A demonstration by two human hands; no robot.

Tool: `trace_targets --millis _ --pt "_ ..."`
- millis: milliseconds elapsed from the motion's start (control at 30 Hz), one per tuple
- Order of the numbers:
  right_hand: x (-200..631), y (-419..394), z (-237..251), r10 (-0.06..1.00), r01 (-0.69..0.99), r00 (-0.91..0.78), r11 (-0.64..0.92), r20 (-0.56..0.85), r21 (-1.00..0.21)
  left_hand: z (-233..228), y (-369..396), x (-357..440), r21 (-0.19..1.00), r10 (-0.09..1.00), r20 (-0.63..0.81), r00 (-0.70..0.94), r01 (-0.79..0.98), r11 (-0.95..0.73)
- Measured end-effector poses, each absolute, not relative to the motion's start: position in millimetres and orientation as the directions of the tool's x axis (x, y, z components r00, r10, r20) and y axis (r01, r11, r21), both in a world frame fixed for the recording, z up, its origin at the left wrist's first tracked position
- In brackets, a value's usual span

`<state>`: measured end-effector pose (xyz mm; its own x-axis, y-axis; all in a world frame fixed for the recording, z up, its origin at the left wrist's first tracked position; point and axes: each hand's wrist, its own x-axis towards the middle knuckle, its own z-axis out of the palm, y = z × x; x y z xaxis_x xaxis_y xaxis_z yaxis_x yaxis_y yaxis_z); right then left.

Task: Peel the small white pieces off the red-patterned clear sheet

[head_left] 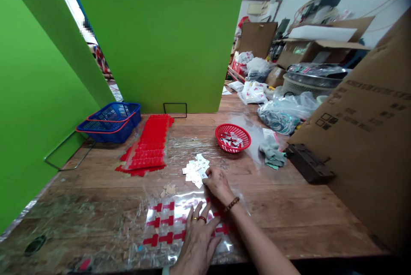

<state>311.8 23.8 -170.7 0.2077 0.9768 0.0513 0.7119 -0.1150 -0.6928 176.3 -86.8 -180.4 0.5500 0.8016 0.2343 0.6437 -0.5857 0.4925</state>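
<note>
My left hand (199, 234) lies flat, fingers spread, on a clear plastic sheet (152, 247) that bears rows of red T-shaped pieces (166, 237). Part of the sheet and some red pieces are hidden beneath it. Just beyond the sheet is a loose pile of small white cards (195, 171). My right hand (218, 184), with a beaded bracelet at the wrist, reaches the pile's right edge with its fingers pinched together. What sits between those fingertips, if anything, is too small to make out.
A stack of red sheets (149, 142) lies at left, by blue baskets (118, 131). A red basket (233, 148) holds small pieces. Right of it lie a grey cloth (272, 151) and a dark metal block (310, 165) against a cardboard sheet (366, 138). Green panels (160, 39) stand behind.
</note>
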Motion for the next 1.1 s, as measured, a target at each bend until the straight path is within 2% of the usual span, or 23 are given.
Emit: trace_targets --millis 133,233,333,433,500,533,600,667,767,867,967,1100 --pt "306.8 21.1 -164.8 0.980 0.689 0.174 -0.053 0.095 -0.723 -183.7 -86.7 176.1 0.548 0.812 0.203 0.548 0.623 -0.557" --pt "306.9 4.3 -152.3 0.972 0.670 0.152 0.031 0.178 -0.742 -183.3 -84.4 175.9 0.648 0.841 0.152 0.519 0.590 -0.482" --pt "314.7 -24.3 -139.6 0.947 0.645 0.101 0.170 0.303 -0.745 -176.0 -78.4 176.1 0.835 0.927 0.052 0.372 0.493 -0.245" --pt "324.0 -56.1 -138.3 0.913 0.653 0.035 0.287 0.407 -0.701 -161.7 -70.2 177.9 0.973 0.969 -0.162 0.187 0.195 0.125" --pt "326.4 -75.1 -145.2 0.901 0.687 0.017 0.304 0.433 -0.660 -151.3 -66.5 180.8 0.916 0.903 -0.370 0.220 -0.074 0.393" --pt "326.4 -83.4 -150.0 0.897 0.699 0.005 0.313 0.443 -0.643 -146.9 -65.7 182.6 0.867 0.868 -0.407 0.283 -0.180 0.465" --pt "325.4 -97.6 -159.4 0.892 0.705 -0.011 0.328 0.452 -0.629 -140.8 -66.0 186.5 0.780 0.786 -0.453 0.421 -0.238 0.578" --pt "326.3 -108.3 -165.4 0.901 0.689 -0.015 0.323 0.433 -0.649 -139.2 -67.9 190.4 0.751 0.730 -0.481 0.486 -0.202 0.629" --pt "339.0 -118.8 -166.5 0.943 0.613 0.006 0.259 0.332 -0.746 -143.0 -69.7 194.6 0.739 0.698 -0.520 0.493 -0.150 0.656" --pt "364.5 -125.4 -164.5 0.964 0.558 0.132 0.119 0.230 -0.821 -148.5 -67.3 197.2 0.747 0.705 -0.535 0.466 -0.129 0.652" --pt "388.7 -131.7 -166.1 0.959 0.603 0.228 -0.003 0.169 -0.798 -152.3 -63.1 201.9 0.779 0.728 -0.503 0.467 -0.120 0.615" --pt "397.9 -140.8 -173.0 0.970 0.708 0.204 -0.053 0.132 -0.704 -154.4 -60.1 216.3 0.823 0.749 -0.470 0.468 -0.074 0.563"
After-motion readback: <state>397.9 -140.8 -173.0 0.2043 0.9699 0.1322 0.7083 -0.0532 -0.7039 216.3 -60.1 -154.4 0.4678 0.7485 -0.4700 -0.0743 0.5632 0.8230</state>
